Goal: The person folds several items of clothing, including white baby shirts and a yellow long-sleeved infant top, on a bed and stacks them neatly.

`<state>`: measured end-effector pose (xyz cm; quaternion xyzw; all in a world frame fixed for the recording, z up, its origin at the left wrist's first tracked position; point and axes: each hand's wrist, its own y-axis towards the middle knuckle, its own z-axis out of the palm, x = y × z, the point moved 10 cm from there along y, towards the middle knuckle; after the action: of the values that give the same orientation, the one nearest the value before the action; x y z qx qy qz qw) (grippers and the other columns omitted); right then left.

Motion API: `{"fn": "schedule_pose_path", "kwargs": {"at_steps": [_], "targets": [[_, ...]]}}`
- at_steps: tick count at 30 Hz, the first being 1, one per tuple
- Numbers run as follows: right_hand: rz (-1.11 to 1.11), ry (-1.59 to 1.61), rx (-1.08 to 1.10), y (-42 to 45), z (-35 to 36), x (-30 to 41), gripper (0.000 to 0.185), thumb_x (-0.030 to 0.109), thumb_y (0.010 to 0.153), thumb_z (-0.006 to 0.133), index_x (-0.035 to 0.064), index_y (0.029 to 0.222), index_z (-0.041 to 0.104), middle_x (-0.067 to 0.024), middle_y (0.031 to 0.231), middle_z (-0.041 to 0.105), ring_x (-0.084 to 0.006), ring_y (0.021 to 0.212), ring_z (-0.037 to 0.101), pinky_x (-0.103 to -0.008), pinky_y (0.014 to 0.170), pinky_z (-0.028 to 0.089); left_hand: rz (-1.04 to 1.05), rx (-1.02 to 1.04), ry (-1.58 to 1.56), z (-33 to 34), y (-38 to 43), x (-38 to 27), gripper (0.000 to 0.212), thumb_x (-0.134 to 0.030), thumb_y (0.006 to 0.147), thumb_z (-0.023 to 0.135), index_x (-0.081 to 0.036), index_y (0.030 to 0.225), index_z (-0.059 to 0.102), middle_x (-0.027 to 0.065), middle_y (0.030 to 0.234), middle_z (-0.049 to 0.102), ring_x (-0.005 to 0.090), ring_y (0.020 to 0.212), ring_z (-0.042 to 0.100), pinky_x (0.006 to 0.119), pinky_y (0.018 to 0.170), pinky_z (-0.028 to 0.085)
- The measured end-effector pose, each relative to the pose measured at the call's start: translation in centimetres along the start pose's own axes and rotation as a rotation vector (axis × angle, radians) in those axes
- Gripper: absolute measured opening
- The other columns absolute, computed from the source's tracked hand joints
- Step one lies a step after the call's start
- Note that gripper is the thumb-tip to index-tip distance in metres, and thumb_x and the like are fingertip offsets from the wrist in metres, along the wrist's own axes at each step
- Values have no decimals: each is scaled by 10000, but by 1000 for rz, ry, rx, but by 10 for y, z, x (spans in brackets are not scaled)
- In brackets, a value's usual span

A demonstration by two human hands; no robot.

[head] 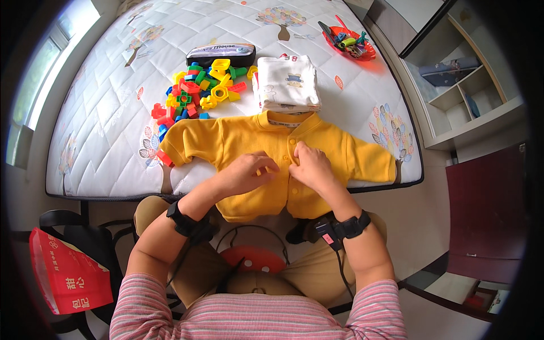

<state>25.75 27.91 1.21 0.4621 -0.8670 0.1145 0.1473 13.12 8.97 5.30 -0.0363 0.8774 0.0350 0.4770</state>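
A small yellow button-front jacket (250, 140) lies spread on the near edge of the mattress, its lower hem hanging past the edge. My right hand (312, 168) pinches the front placket just below the collar, beside the upper buttons. Over the left side of the jacket front is my left hand (253, 170), fingers curled and apart with nothing between them. Whether its fingertips touch the cloth is not clear. Right behind the collar rests a stack of folded white printed cloths (287, 83). One sleeve reaches the plastic building pieces, with a red piece (165, 158) at its cuff.
Colourful plastic nut and bolt pieces (204, 89) lie heaped at the back left, before a pencil case (221, 54). A red dish (350, 44) of small items stands at the back right of the mattress (340, 89). A red bag (70, 272) is at the lower left.
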Motion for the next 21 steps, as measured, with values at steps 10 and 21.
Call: {"fn": "schedule_pose_path", "kwargs": {"at_steps": [10,21], "targets": [[21,1022,211,25,-64,-48,274,-2,1076,803,-37,1346,838,-75,1079,908,-125,772,810,-297,664,651,146,6,243,52,-26,-54,388,-326,1131,1048,-101,1434,960,140,1357,867,399,1186,902,541,1031,752],[-2,1501,357,-6,-114,-105,509,95,996,874,-80,1474,887,-129,1192,1006,-113,745,879,-241,656,716,-24,-106,264,67,8,4,315,-253,1164,930,-54,1409,922,141,1343,850,442,1227,868,549,1088,728]]}}
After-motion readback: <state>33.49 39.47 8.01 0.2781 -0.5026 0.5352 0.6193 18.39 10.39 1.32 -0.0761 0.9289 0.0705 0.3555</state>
